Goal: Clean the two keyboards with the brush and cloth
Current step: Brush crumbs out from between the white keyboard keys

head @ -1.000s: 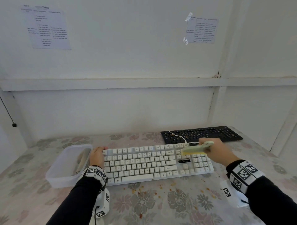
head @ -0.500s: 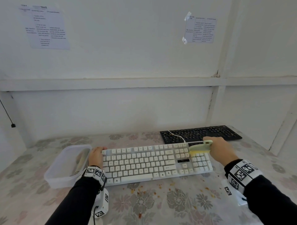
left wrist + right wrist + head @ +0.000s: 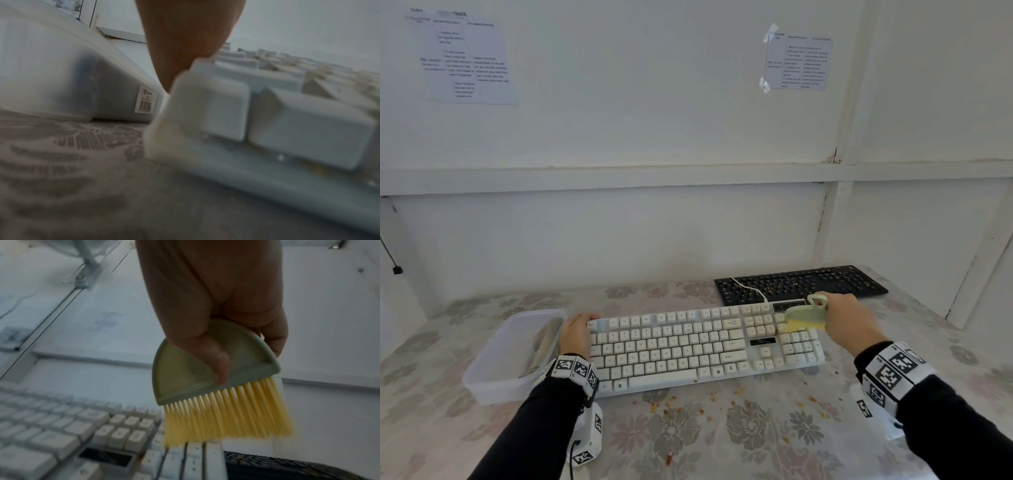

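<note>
Floral tablecloth [image 3: 688, 431] w/ crumbs: right hand [image 3: 849, 322] grips brush [image 3: 803, 317] over white keyboard [image 3: 688, 346] numpad, left hand [image 3: 577, 334] flat bracing its end; use short, light strokes toward front edge.

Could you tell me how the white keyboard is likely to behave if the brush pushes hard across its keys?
The white keyboard looks like a thin, rigid plastic slab, so it should stay stiff. It probably is light and could slide on the smooth-looking tablecloth; the left hand resting on its left end likely steadies it. The brush bristles look soft and should flex around the keys.
</note>
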